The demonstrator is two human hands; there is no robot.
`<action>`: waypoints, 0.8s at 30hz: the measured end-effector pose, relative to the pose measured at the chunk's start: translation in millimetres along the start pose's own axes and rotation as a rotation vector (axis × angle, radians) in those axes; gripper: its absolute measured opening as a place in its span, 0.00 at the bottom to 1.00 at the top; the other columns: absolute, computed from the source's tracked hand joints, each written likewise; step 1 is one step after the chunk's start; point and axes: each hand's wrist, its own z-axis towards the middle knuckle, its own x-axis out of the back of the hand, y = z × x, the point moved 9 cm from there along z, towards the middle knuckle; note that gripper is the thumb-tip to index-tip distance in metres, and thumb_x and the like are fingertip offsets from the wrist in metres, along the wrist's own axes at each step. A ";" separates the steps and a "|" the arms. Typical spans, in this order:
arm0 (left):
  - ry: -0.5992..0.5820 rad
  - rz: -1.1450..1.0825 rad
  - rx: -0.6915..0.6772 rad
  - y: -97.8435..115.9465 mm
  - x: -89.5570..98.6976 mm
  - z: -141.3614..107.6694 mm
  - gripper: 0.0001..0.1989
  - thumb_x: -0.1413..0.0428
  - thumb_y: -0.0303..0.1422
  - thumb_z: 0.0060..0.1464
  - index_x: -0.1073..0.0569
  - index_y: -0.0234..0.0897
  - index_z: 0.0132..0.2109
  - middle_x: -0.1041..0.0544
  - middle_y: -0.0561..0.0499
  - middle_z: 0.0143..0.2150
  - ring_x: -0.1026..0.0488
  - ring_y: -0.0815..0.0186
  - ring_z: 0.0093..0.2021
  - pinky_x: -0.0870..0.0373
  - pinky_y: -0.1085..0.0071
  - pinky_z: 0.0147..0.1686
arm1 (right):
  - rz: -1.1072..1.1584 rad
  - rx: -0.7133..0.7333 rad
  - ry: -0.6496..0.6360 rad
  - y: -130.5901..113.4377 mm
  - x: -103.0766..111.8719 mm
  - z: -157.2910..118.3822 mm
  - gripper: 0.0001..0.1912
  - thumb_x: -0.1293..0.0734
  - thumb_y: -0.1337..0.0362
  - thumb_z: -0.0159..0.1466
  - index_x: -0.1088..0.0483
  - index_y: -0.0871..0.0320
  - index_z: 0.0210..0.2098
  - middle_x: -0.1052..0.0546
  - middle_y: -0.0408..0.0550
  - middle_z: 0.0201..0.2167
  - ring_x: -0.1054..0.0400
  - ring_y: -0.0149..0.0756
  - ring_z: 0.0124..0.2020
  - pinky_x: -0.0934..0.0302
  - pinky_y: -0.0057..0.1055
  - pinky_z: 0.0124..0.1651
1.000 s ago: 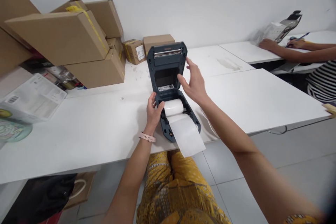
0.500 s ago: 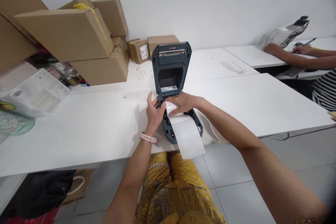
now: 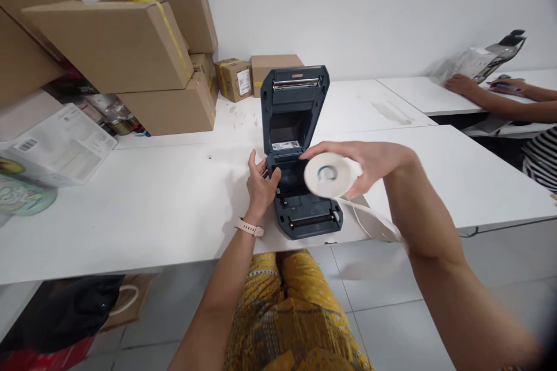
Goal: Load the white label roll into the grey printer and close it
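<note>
A dark blue-grey label printer point(image 3: 304, 204) sits at the table's front edge with its lid point(image 3: 295, 105) raised, and its inner bay shows no roll. My left hand point(image 3: 262, 181) rests against the printer's left side, fingers apart, thumb over the rim of the bay. To the right of the bay, my right hand point(image 3: 363, 165) grips a white paper roll point(image 3: 329, 177), its round end and core facing me. A loose strip of the roll's paper trails down to the right, blurred. Behind it a white cable lies on the table.
Stacked cardboard boxes point(image 3: 161, 110) stand at the back left, with two smaller boxes point(image 3: 274, 69) behind the printer. A white box point(image 3: 65, 145) is at the far left. At the right, a person's forearms point(image 3: 496, 98) rest on another table near a bottle point(image 3: 500, 52).
My right hand has lifted the paper roll out of the printer and moved it right, with its strip trailing. My left hand has stayed at the printer's left side.
</note>
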 end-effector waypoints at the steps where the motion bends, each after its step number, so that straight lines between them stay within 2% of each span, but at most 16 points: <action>1: 0.001 -0.001 -0.001 0.1 -0.1 0.0 0.44 0.36 0.41 0.58 0.48 0.44 0.74 0.23 0.38 0.65 0.23 0.52 0.64 0.29 0.50 0.65 | 0.041 -0.002 0.071 -0.5 12.0 -11.1 0.47 0.16 0.44 0.37 0.22 0.49 0.55 0.17 0.47 0.51 0.22 0.54 0.52 0.26 0.48 0.55; 3: 0.007 0.005 -0.001 -0.1 0.3 0.2 0.43 0.36 0.40 0.57 0.47 0.45 0.74 0.23 0.39 0.65 0.23 0.53 0.64 0.29 0.50 0.65 | 0.106 -0.029 0.229 8.8 34.1 -29.2 0.45 0.15 0.44 0.36 0.22 0.51 0.52 0.17 0.51 0.51 0.23 0.58 0.54 0.28 0.53 0.57; 5: 0.010 0.013 0.001 -1.0 0.6 0.5 0.44 0.36 0.40 0.57 0.46 0.44 0.74 0.23 0.39 0.65 0.23 0.53 0.64 0.29 0.50 0.65 | 0.167 -0.073 0.373 29.4 50.0 -40.0 0.42 0.14 0.49 0.37 0.23 0.52 0.50 0.17 0.53 0.51 0.25 0.61 0.55 0.29 0.55 0.57; 9: 0.014 0.021 0.002 -1.9 0.8 1.3 0.43 0.35 0.40 0.57 0.45 0.44 0.74 0.23 0.39 0.65 0.23 0.53 0.63 0.28 0.50 0.65 | 0.210 -0.189 0.511 84.7 61.1 -40.7 0.37 0.16 0.57 0.41 0.26 0.53 0.49 0.19 0.52 0.51 0.26 0.59 0.53 0.29 0.53 0.54; 14: 0.019 0.026 0.014 -2.1 1.6 0.7 0.43 0.35 0.40 0.56 0.44 0.44 0.74 0.22 0.39 0.64 0.21 0.53 0.61 0.27 0.51 0.64 | 0.179 -0.288 0.514 136.6 58.2 -31.1 0.36 0.19 0.62 0.41 0.29 0.54 0.49 0.22 0.51 0.49 0.27 0.52 0.49 0.30 0.53 0.55; 18: 0.017 0.008 0.012 -2.0 1.4 0.6 0.43 0.35 0.39 0.56 0.44 0.43 0.74 0.22 0.38 0.64 0.20 0.54 0.60 0.26 0.51 0.63 | 0.154 -0.271 0.453 157.4 43.1 -18.6 0.35 0.20 0.63 0.42 0.29 0.53 0.49 0.23 0.49 0.50 0.29 0.50 0.51 0.33 0.53 0.60; 21: 0.015 0.014 0.013 -2.5 1.3 1.1 0.43 0.35 0.39 0.56 0.44 0.44 0.73 0.22 0.39 0.64 0.20 0.55 0.60 0.26 0.52 0.63 | 0.187 -0.317 0.440 171.6 31.8 -13.2 0.36 0.19 0.64 0.42 0.29 0.54 0.50 0.22 0.49 0.51 0.28 0.50 0.52 0.33 0.55 0.61; 24: 0.013 0.020 0.008 -1.7 1.2 1.3 0.43 0.35 0.40 0.56 0.43 0.44 0.73 0.22 0.39 0.64 0.21 0.54 0.60 0.27 0.51 0.64 | 0.268 -0.373 0.423 181.7 28.1 -22.3 0.42 0.18 0.62 0.45 0.29 0.51 0.59 0.22 0.52 0.57 0.28 0.53 0.58 0.35 0.59 0.65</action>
